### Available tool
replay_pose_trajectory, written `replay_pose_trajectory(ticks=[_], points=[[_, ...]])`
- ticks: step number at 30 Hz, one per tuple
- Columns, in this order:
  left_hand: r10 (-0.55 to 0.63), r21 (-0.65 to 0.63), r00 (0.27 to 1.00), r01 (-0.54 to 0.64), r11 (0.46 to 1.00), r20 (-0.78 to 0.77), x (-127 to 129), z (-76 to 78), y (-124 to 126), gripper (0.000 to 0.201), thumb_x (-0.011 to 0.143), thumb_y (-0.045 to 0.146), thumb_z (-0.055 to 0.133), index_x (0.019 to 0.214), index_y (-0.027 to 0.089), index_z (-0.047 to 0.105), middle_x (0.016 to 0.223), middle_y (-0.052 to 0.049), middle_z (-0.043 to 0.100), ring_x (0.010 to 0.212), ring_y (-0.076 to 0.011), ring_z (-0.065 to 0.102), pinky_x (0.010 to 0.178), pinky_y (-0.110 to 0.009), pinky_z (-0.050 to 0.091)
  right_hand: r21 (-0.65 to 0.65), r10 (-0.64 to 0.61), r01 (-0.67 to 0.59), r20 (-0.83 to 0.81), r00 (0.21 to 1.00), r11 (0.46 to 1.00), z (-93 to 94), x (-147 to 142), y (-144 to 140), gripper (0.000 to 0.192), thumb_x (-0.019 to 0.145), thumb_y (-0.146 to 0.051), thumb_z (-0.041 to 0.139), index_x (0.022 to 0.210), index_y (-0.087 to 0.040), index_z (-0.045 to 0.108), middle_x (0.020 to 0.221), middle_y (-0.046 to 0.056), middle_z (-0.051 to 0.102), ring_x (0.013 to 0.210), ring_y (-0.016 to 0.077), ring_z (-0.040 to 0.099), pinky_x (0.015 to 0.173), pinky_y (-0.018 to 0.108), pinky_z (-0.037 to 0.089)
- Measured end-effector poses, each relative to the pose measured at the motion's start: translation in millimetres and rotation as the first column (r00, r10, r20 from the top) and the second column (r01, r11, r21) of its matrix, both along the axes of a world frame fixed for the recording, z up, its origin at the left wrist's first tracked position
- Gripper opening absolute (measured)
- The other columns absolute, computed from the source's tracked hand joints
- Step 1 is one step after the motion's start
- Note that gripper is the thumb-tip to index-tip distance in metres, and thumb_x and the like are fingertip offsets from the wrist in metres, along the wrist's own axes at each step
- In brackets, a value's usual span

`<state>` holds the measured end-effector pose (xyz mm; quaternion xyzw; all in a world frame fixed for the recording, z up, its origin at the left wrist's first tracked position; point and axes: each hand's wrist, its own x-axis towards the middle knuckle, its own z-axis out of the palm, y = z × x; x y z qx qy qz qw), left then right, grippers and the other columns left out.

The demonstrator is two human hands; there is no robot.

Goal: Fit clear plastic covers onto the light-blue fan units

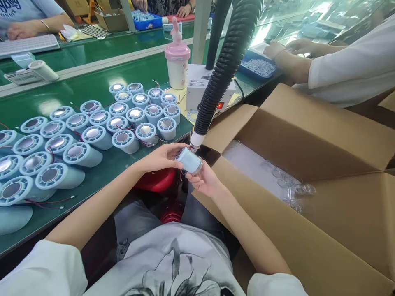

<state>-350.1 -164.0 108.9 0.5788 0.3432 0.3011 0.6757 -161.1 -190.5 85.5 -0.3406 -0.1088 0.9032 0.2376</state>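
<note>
Both of my hands hold one pale blue round part (189, 161) with a clear rim, just below the white nozzle of a black ribbed hose (226, 65). My left hand (162, 157) grips its upper left side with the fingertips. My right hand (203, 179) cups it from below. The nozzle tip (195, 144) nearly touches the part's top edge. Several pale blue cylinders with shiny round tops (92, 131) stand and lie in rows on the green table (77, 86) to my left.
An open cardboard box (308, 139) with clear plastic parts (293, 189) inside stands at my right. A white device (200, 84) and a pink-lidded cup (177, 61) sit behind the cylinders. Another person's hands (286, 49) work at a blue tray (259, 66); others sit across the table.
</note>
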Motion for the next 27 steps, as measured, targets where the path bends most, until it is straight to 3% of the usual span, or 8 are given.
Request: replay_pose_trajectory(ticks=[6, 11, 15, 17, 20, 21, 23, 27], points=[[-0.026, 0.095, 0.999, 0.029, 0.995, -0.034, -4.0, 14.2, -38.6, 0.069, 0.063, 0.014, 0.080, 0.124, 0.021, 0.050, 0.137, -0.013, 0.049, 0.119, -0.0250, 0.054, 0.098, -0.039, 0.047, 0.008, 0.088, -0.088, 0.054, 0.995, 0.996, 21.1, 6.3, -24.5, 0.061, 0.097, -0.051, 0.010, 0.090, -0.012, 0.056, 0.050, 0.005, 0.059, 0.032, 0.0042, 0.040, 0.028, 0.007, 0.026], [-0.013, 0.201, 0.996, 0.031, 0.979, -0.089, -6.1, 28.4, -79.8, 0.065, 0.066, 0.013, 0.078, 0.125, 0.023, 0.053, 0.130, -0.010, 0.052, 0.120, -0.0244, 0.053, 0.099, -0.035, 0.047, 0.035, 0.332, -0.338, 0.117, 0.936, 0.941, 34.2, 13.4, -49.5, 0.068, 0.093, -0.058, 0.003, 0.096, -0.014, 0.054, 0.049, 0.002, 0.057, 0.030, 0.0052, 0.041, 0.027, 0.010, 0.024], [0.081, 0.055, 0.993, -0.076, 0.996, -0.091, -5.5, 42.2, -104.2, 0.062, 0.070, 0.016, 0.076, 0.126, 0.026, 0.052, 0.121, -0.006, 0.057, 0.109, -0.0192, 0.059, 0.092, -0.030, 0.051, 0.412, 0.204, -0.302, 0.265, 0.942, 0.860, 27.7, 19.4, -64.1, 0.073, 0.083, -0.075, 0.018, 0.112, -0.016, 0.051, 0.064, 0.004, 0.062, 0.041, 0.0104, 0.053, 0.032, 0.017, 0.038], [0.124, -0.041, 0.990, -0.128, 0.991, -0.073, -5.2, 46.6, -113.0, 0.060, 0.072, 0.018, 0.075, 0.126, 0.028, 0.050, 0.115, -0.004, 0.059, 0.102, -0.0172, 0.061, 0.088, -0.028, 0.053, 0.747, -0.052, -0.200, 0.300, 0.953, 0.634, 25.9, 23.9, -67.3, 0.071, 0.077, -0.074, 0.044, 0.127, -0.023, 0.043, 0.107, 0.012, 0.063, 0.080, 0.0188, 0.066, 0.061, 0.029, 0.057], [0.151, -0.106, 0.986, -0.157, 0.982, -0.068, -6.2, 47.9, -121.0, 0.058, 0.075, 0.022, 0.072, 0.128, 0.029, 0.049, 0.111, -0.003, 0.061, 0.095, -0.0163, 0.063, 0.080, -0.026, 0.055, 0.962, -0.208, -0.257, 0.271, 0.940, 0.091, 30.2, 28.9, -68.0, 0.065, 0.078, -0.041, 0.069, 0.135, -0.036, 0.038, 0.148, 0.006, 0.034, 0.131, 0.0251, 0.041, 0.105, 0.043, 0.040], [0.149, -0.100, 0.986, -0.156, 0.983, -0.073, -6.9, 47.5, -122.3, 0.059, 0.075, 0.024, 0.072, 0.128, 0.029, 0.049, 0.112, -0.003, 0.061, 0.095, -0.0164, 0.063, 0.080, -0.026, 0.055, 0.958, -0.203, -0.288, 0.281, 0.938, -0.006, 32.6, 29.4, -68.2, 0.061, 0.079, -0.030, 0.070, 0.133, -0.038, 0.042, 0.149, 0.003, 0.034, 0.134, 0.0245, 0.037, 0.108, 0.044, 0.036], [0.152, -0.043, 0.985, -0.156, 0.987, -0.077, -9.0, 46.4, -123.4, 0.066, 0.072, 0.023, 0.075, 0.131, 0.029, 0.047, 0.120, -0.004, 0.059, 0.102, -0.0180, 0.062, 0.086, -0.027, 0.053, 0.955, -0.165, -0.290, 0.296, 0.941, 0.058, 36.6, 28.4, -69.9, 0.054, 0.082, -0.020, 0.067, 0.129, -0.039, 0.049, 0.144, 0.002, 0.042, 0.131, 0.0222, 0.042, 0.106, 0.040, 0.040], [0.114, 0.004, 0.993, -0.114, 0.993, -0.028, -13.5, 45.7, -124.2, 0.072, 0.073, 0.018, 0.074, 0.137, 0.030, 0.043, 0.137, -0.006, 0.049, 0.118, -0.0214, 0.055, 0.099, -0.032, 0.047, 0.802, -0.055, -0.131, 0.200, 0.978, 0.582, 38.4, 23.9, -77.1, 0.050, 0.080, -0.041, 0.067, 0.127, -0.034, 0.052, 0.132, 0.006, 0.056, 0.112, 0.0225, 0.059, 0.092, 0.038, 0.052]])
